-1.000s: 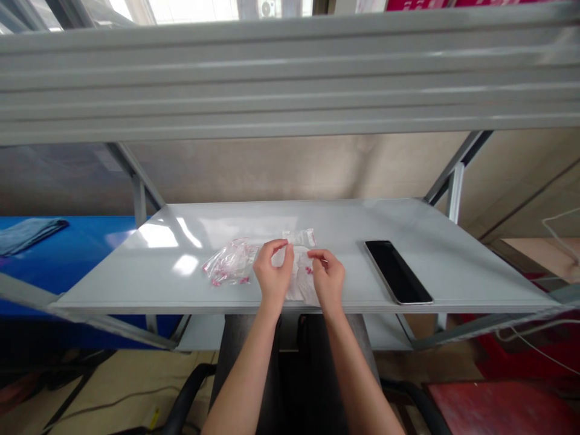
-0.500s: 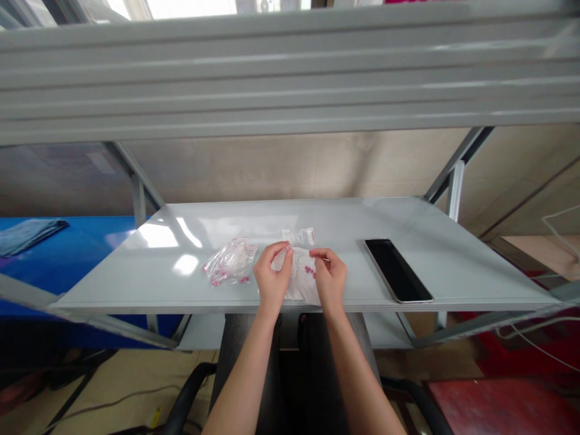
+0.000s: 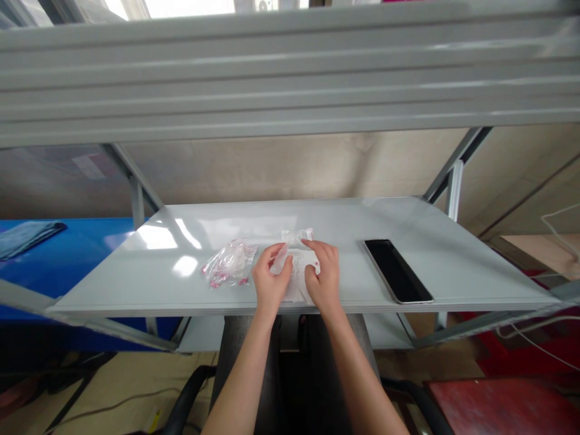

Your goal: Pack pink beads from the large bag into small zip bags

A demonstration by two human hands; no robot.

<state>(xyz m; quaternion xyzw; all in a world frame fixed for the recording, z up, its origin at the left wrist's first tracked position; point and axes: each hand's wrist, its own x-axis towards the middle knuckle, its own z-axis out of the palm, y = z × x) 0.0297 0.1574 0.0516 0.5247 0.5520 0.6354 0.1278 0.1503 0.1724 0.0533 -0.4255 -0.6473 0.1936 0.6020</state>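
My left hand [image 3: 270, 279] is closed, the thumb and forefinger on what looks like a small clear plastic bag [image 3: 281, 252]. My right hand [image 3: 325, 275] is just to its right, thumb and forefinger apart, with nothing visible between them. Both hands are over a crumpled white sheet [image 3: 298, 281] that looks like tissue. A speck of pink shows on the sheet beside my right thumb; my right hand hides the rest of that area. Just behind the fingers lies another small clear bag [image 3: 296, 235]. To the left is a pile of clear bags [image 3: 231, 263] with small pink pieces in or beside it.
A black-screened phone or tablet [image 3: 397, 270] lies right of the hands on the grey tabletop [image 3: 344, 223]. A wide grey ridged beam [image 3: 290, 78] crosses above, with metal braces at both sides. Folded cloth [image 3: 29, 237] rests on a blue surface at left.
My right hand has moved slightly left and forward over the sheet, its thumb and forefinger spreading apart. It now covers most of the small pink pieces seen there before. My left hand stays nearly still.
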